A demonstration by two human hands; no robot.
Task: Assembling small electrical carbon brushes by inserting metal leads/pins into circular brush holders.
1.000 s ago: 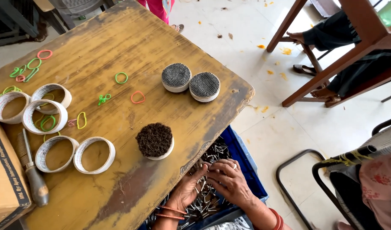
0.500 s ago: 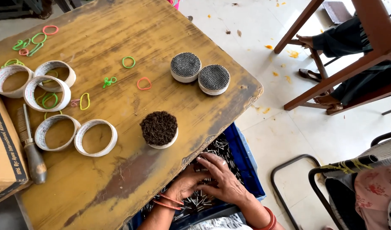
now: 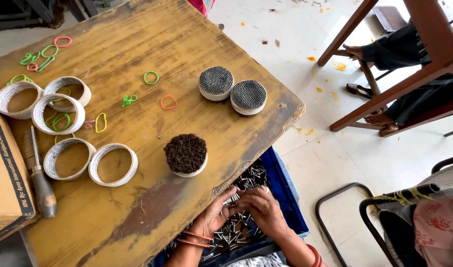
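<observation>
Head view, nearest first: left hand [image 3: 214, 215] and right hand [image 3: 263, 207] down in the blue plastic crate [image 3: 286, 198] just below the counter [image 3: 137, 217] edge, fingertips meeting over the heap of thin grey metal pins [image 3: 231, 232]. Fingers [image 3: 246, 194] of both hands curled and pinched together, apparently around a small bunch of pins; how many, too small to tell. Pins lying jumbled in every direction, no single long axis, straight beneath and between the fingers, neither hand clearly nearer. Orange bangles on both wrists.

Up on the worn yellow wooden counter, just beyond the left hand: round white ring packed with dark bristly pieces [image 3: 186, 154], upright, apart from the edge. Further left, two empty white paper rings [image 3: 113, 164] side by side, wooden-handled brush tool [image 3: 39, 173], brown cardboard box [image 3: 4, 173]. Beyond these, three more white rings, some with coloured rubber bands [image 3: 151, 77] inside, others scattered loose. Toward the far right corner, two filled round honeycomb-faced discs [image 3: 231, 89] touching. Farthest, on the pale tiled floor, another person's feet beside a wooden chair [image 3: 384, 94].
</observation>
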